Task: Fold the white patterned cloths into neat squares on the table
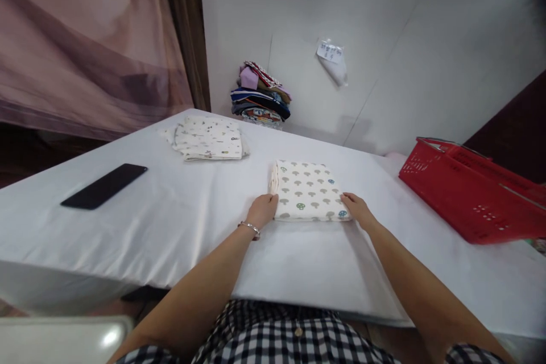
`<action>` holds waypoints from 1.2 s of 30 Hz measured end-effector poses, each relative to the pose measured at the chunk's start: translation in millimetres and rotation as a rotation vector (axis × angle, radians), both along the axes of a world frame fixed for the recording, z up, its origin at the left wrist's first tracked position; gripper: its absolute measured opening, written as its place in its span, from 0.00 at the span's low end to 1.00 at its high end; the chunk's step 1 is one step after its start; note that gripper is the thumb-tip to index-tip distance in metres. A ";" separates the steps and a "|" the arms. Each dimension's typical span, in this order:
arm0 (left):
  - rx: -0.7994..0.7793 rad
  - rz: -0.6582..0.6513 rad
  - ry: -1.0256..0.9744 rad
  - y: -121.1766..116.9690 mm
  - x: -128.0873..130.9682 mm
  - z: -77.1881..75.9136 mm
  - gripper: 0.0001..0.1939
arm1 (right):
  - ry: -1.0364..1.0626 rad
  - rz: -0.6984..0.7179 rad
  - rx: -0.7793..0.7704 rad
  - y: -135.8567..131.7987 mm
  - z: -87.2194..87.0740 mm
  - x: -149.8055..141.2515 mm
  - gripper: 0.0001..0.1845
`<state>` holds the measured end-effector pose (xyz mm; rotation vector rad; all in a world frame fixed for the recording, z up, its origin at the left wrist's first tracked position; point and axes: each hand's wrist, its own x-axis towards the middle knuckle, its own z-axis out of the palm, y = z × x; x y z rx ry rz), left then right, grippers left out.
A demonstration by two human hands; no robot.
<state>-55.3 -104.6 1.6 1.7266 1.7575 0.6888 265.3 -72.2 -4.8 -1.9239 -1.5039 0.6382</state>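
The folded mushroom-print cloth (309,190) is white with grey-beige mushrooms, a few green or blue. Right of it, the shopping basket (460,193) is red; beneath it, the tablecloth (209,199) is plain white.

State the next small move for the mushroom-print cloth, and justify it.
Probably lift the folded cloth slightly with both hands: it already lies as a compact block, with the left hand and right hand touching opposite sides.

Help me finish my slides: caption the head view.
Left hand and right hand hold opposite sides of a folded mushroom-print cloth at a white table.
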 end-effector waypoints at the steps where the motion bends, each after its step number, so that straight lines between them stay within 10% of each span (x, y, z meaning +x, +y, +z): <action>1: -0.002 0.007 0.007 -0.3 0.4 0.1 0.21 | -0.018 0.003 -0.006 -0.2 -0.4 -0.8 0.22; 10: -0.007 0.023 0.033 -3.5 2.3 -1.5 0.22 | -0.292 0.286 0.277 14.5 26.9 -55.8 0.18; 19: 0.020 -0.025 -0.017 -5.5 -1.1 0.2 0.21 | -0.147 0.524 -0.139 60.5 38.7 -186.7 0.17; 36: 0.035 -0.013 0.059 -7.2 1.1 1.5 0.21 | -0.203 0.552 -0.196 72.6 39.1 -209.1 0.14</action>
